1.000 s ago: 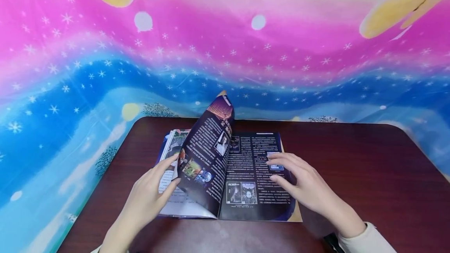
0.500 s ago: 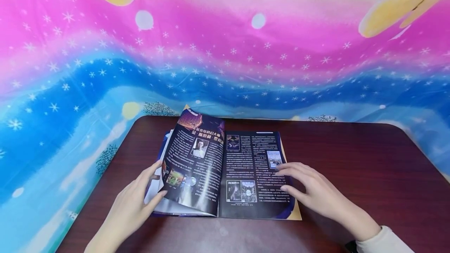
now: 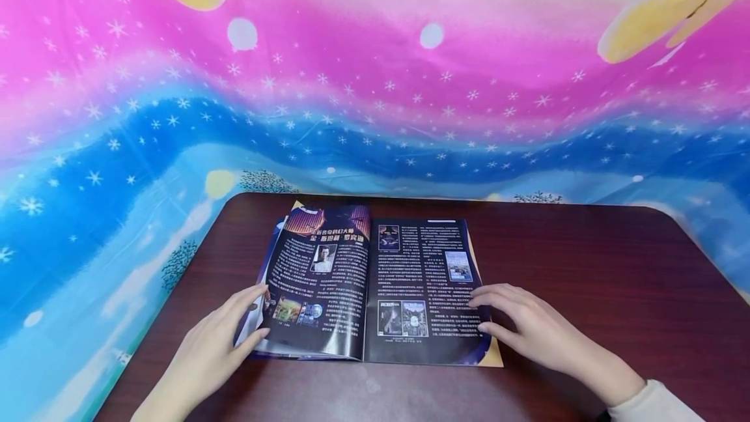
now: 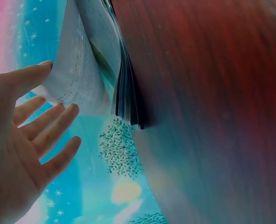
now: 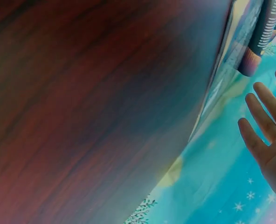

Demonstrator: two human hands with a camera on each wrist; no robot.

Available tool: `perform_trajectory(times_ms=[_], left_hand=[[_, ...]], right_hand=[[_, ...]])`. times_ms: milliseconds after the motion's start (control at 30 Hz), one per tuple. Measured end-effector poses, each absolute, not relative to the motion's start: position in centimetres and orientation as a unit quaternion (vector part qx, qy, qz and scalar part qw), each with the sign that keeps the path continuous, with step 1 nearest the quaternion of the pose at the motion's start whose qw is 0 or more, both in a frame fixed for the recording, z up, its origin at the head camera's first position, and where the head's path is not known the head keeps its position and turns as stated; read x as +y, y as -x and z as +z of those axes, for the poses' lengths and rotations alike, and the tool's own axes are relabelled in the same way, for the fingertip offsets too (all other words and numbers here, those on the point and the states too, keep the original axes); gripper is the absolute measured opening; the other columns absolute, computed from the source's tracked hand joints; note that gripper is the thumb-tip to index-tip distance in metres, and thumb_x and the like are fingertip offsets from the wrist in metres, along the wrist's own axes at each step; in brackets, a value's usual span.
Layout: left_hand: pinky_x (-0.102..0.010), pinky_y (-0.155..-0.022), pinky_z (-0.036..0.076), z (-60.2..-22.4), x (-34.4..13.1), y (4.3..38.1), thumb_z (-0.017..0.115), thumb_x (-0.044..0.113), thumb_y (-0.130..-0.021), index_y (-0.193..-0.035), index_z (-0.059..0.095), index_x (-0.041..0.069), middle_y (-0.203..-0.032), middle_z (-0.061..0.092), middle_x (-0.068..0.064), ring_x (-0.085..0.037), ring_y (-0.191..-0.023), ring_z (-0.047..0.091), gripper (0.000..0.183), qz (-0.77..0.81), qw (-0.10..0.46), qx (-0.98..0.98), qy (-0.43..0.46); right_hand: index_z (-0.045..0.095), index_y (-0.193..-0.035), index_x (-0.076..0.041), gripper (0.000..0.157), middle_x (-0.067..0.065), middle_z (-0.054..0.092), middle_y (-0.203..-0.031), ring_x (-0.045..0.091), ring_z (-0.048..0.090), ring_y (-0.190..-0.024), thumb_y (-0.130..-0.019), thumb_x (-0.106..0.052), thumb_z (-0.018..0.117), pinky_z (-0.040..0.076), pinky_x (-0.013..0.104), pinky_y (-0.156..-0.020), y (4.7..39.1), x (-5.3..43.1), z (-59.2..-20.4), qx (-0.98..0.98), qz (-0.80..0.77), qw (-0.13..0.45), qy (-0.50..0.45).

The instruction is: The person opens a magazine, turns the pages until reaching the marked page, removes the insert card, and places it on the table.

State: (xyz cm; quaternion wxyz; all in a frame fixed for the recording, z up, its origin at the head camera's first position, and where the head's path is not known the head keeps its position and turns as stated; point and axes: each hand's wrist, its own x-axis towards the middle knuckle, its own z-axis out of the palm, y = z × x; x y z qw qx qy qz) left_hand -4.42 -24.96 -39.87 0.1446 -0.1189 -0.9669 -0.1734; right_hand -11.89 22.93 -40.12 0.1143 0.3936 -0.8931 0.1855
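Observation:
An open magazine [image 3: 428, 279] with dark printed pages lies on the table. Its left page [image 3: 316, 279] bows up a little near the spine and overlies paler sheets. At that page's outer edge is my left hand [image 3: 213, 337], thumb and fingers apart. In the left wrist view, the lifted sheet [image 4: 77, 70] curves down between the thumb and the extended fingers, touching them. My right hand [image 3: 536, 327] has its fingertips right at the right page's outer edge, fingers loosely extended. In the right wrist view, the right hand [image 5: 273, 135] shows its fingers spread.
The dark reddish-brown table [image 3: 586, 266] extends on both sides of the magazine. Behind and left of it hangs a pink and blue cloth [image 3: 363, 83] with snowflakes. A pale sleeve [image 3: 656, 402] covers the right forearm.
The turned page has swung from upright over to the left and settled lower, my left hand moving left and down with it. My right hand has slid slightly right and toward me.

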Motion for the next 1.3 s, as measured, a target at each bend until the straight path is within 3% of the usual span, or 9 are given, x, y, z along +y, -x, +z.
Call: perform_trajectory(times_ms=[233, 400, 600, 867, 1300], left_hand=[[-0.061, -0.089, 0.048, -40.2, -25.3, 4.7, 0.076, 0.029, -0.088, -0.139, 0.055, 0.010, -0.137, 0.057, -0.013, -0.036, -0.117, 0.060, 0.058, -0.160, 0.039, -0.984, 0.071], [-0.060, -0.089, 0.048, -40.6, -25.8, 5.2, 0.077, 0.033, -0.087, -0.137, 0.056, 0.008, -0.135, 0.058, -0.014, -0.035, -0.116, 0.060, 0.060, -0.123, 0.010, -0.989, 0.079], [-0.064, -0.091, 0.045, -41.1, -26.1, 5.9, 0.079, 0.039, -0.083, -0.139, 0.054, 0.004, -0.142, 0.050, -0.021, -0.043, -0.119, 0.057, 0.070, -0.075, -0.032, -0.994, 0.066], [-0.065, -0.093, 0.044, -41.2, -26.6, 6.4, 0.082, 0.032, -0.081, -0.133, 0.061, 0.008, -0.144, 0.050, -0.019, -0.042, -0.126, 0.052, 0.061, -0.086, -0.043, -0.990, 0.106], [-0.065, -0.095, 0.042, -41.7, -26.9, 7.0, 0.080, 0.028, -0.083, -0.131, 0.064, 0.012, -0.143, 0.052, -0.016, -0.043, -0.127, 0.051, 0.053, -0.127, -0.085, -0.983, 0.100]], right_hand=[[0.069, -0.114, -0.022, 0.036, -0.005, 0.065, -0.121, 0.018, 0.062, -0.110, -0.081, -0.019, 0.083, 0.053, 0.046, -0.087, 11.9, 23.4, -40.7, -0.900, 0.172, 0.091, -0.389], [0.068, -0.117, -0.021, 0.039, -0.002, 0.062, -0.126, 0.022, 0.060, -0.114, -0.081, -0.024, 0.083, 0.051, 0.049, -0.089, 11.7, 23.8, -41.0, -0.908, 0.157, 0.055, -0.385], [0.067, -0.123, -0.018, 0.050, 0.006, 0.057, -0.137, 0.030, 0.055, -0.124, -0.078, -0.032, 0.084, 0.048, 0.054, -0.094, 11.7, 24.1, -41.2, -0.919, 0.141, 0.005, -0.369], [0.064, -0.128, -0.016, 0.059, 0.010, 0.049, -0.146, 0.036, 0.049, -0.130, -0.077, -0.038, 0.084, 0.044, 0.057, -0.098, 12.1, 24.0, -41.1, -0.923, 0.141, -0.042, -0.356], [0.067, -0.124, -0.017, 0.049, 0.011, 0.052, -0.143, 0.036, 0.051, -0.128, -0.080, -0.033, 0.083, 0.044, 0.058, -0.098, 12.5, 23.8, -41.1, -0.925, 0.135, -0.036, -0.353]])
